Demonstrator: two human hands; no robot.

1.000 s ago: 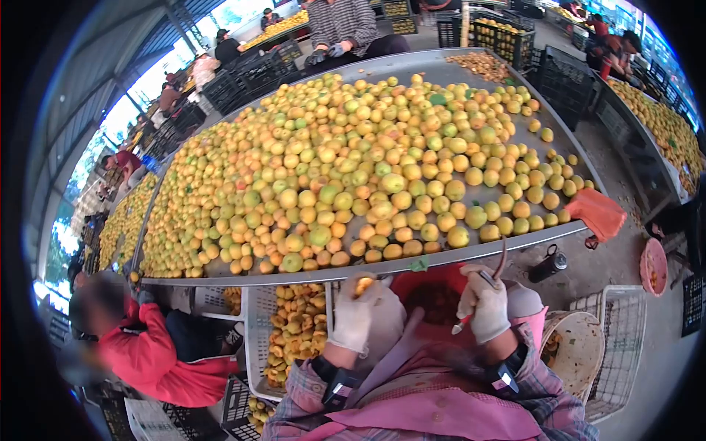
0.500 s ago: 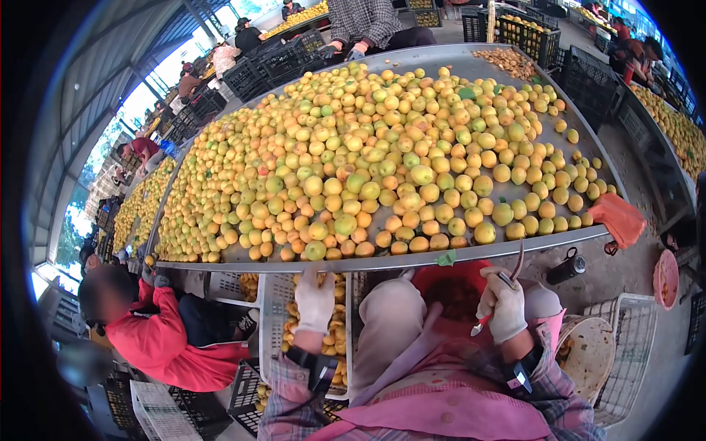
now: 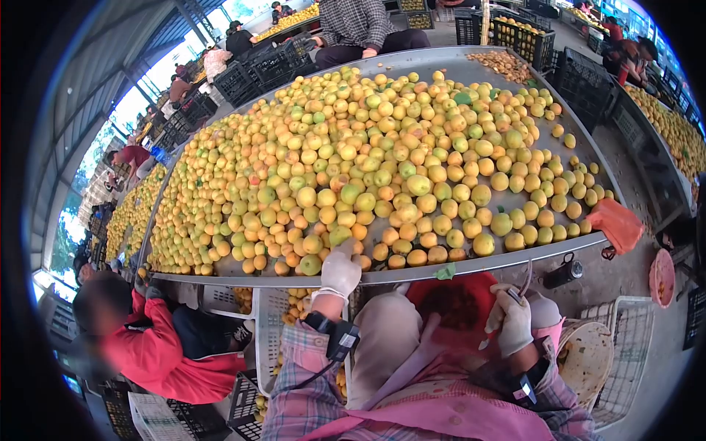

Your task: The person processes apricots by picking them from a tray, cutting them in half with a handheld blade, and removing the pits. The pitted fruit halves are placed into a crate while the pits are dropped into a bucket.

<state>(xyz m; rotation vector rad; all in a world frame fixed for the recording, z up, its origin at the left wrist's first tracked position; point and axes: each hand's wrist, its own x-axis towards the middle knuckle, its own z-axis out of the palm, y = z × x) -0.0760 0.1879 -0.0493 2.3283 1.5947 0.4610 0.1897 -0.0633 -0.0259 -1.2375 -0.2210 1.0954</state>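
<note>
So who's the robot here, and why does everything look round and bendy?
There's no robot! It's a person, wearing white gloves. Their camera sits on their head, looking forward and down, and its picture bends things near the edges. The big metal table has lots of yellow-orange fruits on it. The left hand is over the table's near edge, by the fruits; I can't tell whether it holds one. The right hand holds a thin, curved tool.
</note>
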